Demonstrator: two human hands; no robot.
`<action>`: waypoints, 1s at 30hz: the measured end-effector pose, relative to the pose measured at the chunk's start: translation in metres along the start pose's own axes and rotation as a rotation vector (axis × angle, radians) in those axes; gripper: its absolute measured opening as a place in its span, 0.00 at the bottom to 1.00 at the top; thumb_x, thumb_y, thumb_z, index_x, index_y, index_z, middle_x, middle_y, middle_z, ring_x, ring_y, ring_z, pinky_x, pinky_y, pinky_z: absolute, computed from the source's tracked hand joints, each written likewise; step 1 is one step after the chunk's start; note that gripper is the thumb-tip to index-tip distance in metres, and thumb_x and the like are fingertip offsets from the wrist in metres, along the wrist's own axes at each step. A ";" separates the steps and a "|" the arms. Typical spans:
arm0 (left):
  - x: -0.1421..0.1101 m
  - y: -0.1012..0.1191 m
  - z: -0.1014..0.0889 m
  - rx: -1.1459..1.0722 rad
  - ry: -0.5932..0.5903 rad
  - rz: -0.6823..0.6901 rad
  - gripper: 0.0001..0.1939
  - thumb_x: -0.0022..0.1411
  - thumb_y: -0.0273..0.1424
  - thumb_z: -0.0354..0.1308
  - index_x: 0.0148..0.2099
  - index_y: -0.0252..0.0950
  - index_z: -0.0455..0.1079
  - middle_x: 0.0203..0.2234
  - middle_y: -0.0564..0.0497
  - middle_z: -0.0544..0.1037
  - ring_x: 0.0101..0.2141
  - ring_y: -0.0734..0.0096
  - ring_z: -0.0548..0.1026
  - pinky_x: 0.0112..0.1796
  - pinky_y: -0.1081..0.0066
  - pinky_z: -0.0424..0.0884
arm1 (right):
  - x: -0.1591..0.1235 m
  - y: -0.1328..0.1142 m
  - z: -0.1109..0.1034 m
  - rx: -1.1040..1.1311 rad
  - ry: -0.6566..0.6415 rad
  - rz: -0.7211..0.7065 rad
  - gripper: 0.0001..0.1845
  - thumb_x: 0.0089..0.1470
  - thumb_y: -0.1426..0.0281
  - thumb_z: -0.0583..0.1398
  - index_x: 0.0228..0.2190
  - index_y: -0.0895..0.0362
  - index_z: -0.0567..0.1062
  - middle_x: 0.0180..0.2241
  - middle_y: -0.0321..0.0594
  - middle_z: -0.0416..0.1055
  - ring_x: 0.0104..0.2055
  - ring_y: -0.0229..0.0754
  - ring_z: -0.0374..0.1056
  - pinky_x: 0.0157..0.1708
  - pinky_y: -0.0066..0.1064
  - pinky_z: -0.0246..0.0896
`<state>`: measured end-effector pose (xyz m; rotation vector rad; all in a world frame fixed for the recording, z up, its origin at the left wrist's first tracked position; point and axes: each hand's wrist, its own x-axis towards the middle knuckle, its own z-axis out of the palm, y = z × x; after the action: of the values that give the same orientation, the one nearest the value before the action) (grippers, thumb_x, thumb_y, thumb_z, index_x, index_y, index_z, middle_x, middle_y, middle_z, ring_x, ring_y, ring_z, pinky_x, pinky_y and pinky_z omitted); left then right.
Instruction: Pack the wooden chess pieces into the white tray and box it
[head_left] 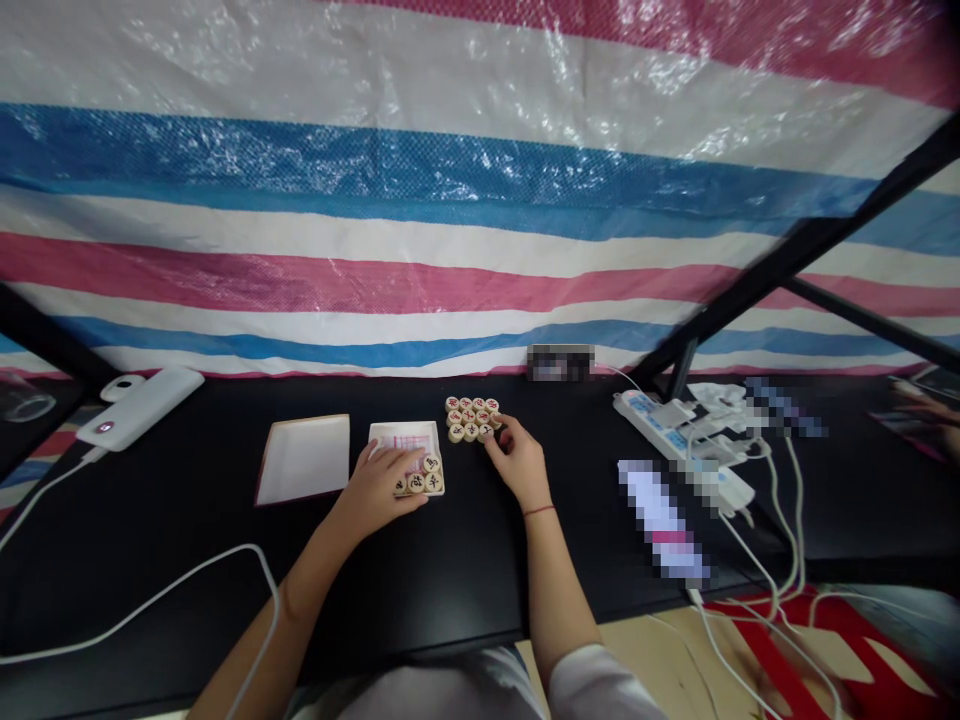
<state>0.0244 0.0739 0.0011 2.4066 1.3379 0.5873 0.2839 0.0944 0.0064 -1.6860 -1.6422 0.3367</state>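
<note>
White box (438,440): round pieces (416,482) inside (printed sheet (409,441) too), left hand (384,482) across.

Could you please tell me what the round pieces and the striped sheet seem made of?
Pieces: wood or plastic, apparently smooth, judging by their even cream colour; too small to tell which. Sheet: probably woven plastic, glossy, judging by its bright glints and crosshatched texture.

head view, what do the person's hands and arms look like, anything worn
The left hand and right hand are bare, with no gloves. A thin red band circles the right wrist. A pale sleeve covers the upper right arm; the left sleeve is not visible.
</note>
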 end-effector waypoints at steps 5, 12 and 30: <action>0.005 0.006 0.002 0.048 0.081 -0.015 0.24 0.60 0.43 0.57 0.56 0.41 0.67 0.48 0.47 0.76 0.50 0.57 0.69 0.57 0.54 0.54 | -0.008 -0.033 0.005 0.321 -0.201 -0.082 0.20 0.62 0.58 0.50 0.42 0.56 0.75 0.31 0.38 0.73 0.29 0.37 0.67 0.34 0.27 0.62; 0.020 0.033 0.003 0.261 0.073 -0.143 0.16 0.68 0.38 0.47 0.44 0.39 0.75 0.44 0.45 0.78 0.47 0.55 0.68 0.43 0.58 0.60 | -0.021 -0.056 0.027 0.250 -0.450 -0.161 0.27 0.66 0.56 0.44 0.30 0.57 0.75 0.29 0.39 0.73 0.31 0.39 0.68 0.34 0.27 0.58; 0.018 0.036 0.002 0.105 0.383 -0.256 0.10 0.64 0.37 0.53 0.42 0.39 0.72 0.36 0.48 0.80 0.42 0.58 0.72 0.43 0.59 0.60 | -0.024 -0.052 0.035 0.367 -0.277 -0.232 0.15 0.53 0.69 0.58 0.43 0.56 0.73 0.35 0.38 0.71 0.24 0.33 0.61 0.29 0.25 0.60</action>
<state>0.0602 0.0708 0.0203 2.2207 1.8394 0.9592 0.2187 0.0782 0.0093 -1.2024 -1.8217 0.7333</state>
